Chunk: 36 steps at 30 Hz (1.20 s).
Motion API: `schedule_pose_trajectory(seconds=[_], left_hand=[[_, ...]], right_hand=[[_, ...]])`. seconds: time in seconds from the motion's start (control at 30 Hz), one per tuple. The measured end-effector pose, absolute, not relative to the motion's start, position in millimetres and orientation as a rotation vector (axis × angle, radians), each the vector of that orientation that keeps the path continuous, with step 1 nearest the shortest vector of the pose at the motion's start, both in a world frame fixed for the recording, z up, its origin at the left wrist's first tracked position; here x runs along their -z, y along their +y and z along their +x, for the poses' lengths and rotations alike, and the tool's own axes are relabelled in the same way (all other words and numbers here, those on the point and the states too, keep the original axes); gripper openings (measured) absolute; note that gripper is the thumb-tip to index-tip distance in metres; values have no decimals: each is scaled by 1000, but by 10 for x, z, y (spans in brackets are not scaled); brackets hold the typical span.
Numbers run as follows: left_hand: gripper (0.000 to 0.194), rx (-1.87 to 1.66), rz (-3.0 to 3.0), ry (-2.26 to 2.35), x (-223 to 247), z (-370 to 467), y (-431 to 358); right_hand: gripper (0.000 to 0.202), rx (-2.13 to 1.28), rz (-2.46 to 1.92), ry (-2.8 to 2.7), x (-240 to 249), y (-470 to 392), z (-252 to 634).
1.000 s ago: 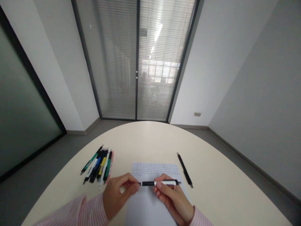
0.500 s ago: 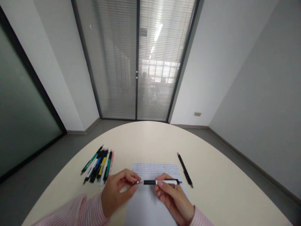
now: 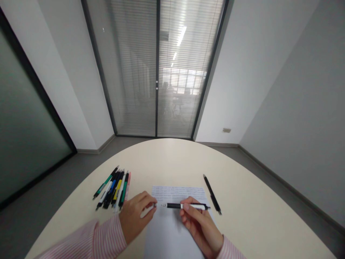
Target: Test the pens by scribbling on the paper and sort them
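Observation:
My right hand [image 3: 198, 219] grips a black-and-white pen [image 3: 174, 205] level above the paper. The pen's front end points left and shows a thin bare point. Just left of it, my left hand [image 3: 138, 212] pinches a small silver pen tip [image 3: 155, 205] between thumb and fingers. A short gap separates this tip from the pen. Beneath both hands lies a sheet of paper [image 3: 169, 230], with rows of handwriting across its upper part.
A black pen [image 3: 212, 194] lies slanted right of the paper. To the left, several pens [image 3: 113, 189] in green, white, blue, yellow, black and pink lie side by side. The round cream table [image 3: 169, 158] has a glass partition with blinds [image 3: 134, 90] beyond it.
My left hand has drawn a little left with the silver tip, so the gap to the pen is wider. My right hand and the pen have shifted slightly right and up.

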<state>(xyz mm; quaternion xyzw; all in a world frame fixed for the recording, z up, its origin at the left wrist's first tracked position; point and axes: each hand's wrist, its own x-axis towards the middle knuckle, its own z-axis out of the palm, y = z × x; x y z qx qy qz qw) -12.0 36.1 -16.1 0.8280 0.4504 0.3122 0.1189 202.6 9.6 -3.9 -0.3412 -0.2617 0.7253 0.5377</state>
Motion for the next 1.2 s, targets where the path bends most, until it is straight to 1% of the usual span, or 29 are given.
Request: schedule_pose_trajectory(seconds=[0.13, 0.43, 0.6, 0.63, 0.73, 0.77, 1.03, 1.1, 1.2], left_hand=[[17, -906, 2396, 1295, 180, -109, 382], [18, -939, 2439, 1333, 230, -121, 407], [33, -1129, 2378, 1235, 156, -107, 364], [31, -1162, 2371, 1173, 121, -100, 343], [13, -1238, 2362, 994, 8, -79, 279], [10, -1251, 2362, 953, -24, -72, 262], [11, -1281, 2346, 909, -62, -38, 231], [12, -1260, 2344, 896, -53, -33, 223], [13, -1241, 2339, 894, -41, -25, 211]], right_hand=[[19, -1726, -814, -632, 22, 93, 2031], [21, -1719, -835, -631, 24, 90, 2029], [20, -1738, -830, -651, 26, 92, 2030], [21, -1742, -836, -663, 21, 89, 2029], [24, -1754, -858, -724, 2, 76, 2025], [24, -1756, -862, -746, -2, 73, 2025], [21, -1714, -800, -893, -16, 63, 2009], [20, -1753, -768, -893, -39, 46, 2009], [18, -1899, -719, -825, -73, 21, 2026]])
